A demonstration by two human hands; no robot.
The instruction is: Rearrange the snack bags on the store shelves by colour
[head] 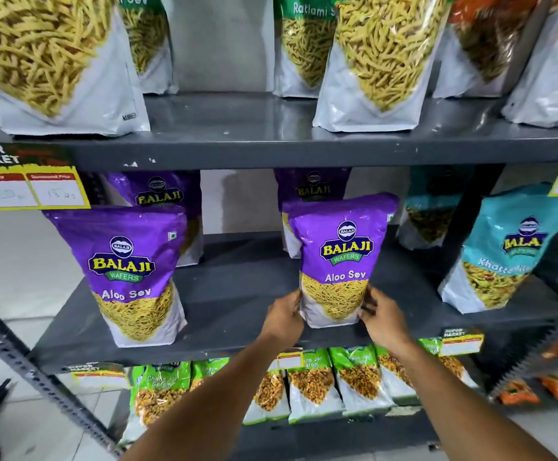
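Observation:
A purple Aloo Sev bag [339, 257] stands upright on the grey middle shelf [237, 294]. My left hand [284, 316] grips its lower left edge and my right hand [382, 319] grips its lower right edge. Another purple Aloo Sev bag [128, 274] stands at the shelf's front left. Two more purple bags [168, 194] [311, 186] stand behind, partly hidden. A teal bag [507, 251] stands at the right, with a second teal bag [432, 211] further back.
The top shelf [237, 128] carries green-topped sev bags [380, 58] and an orange-topped bag [483, 41] at the right. Lime-green bags [311, 384] fill the bottom shelf, orange bags [520, 394] to their right. Price tags [28, 188] hang from the shelf edges. A slotted metal upright [21, 354] runs at the left.

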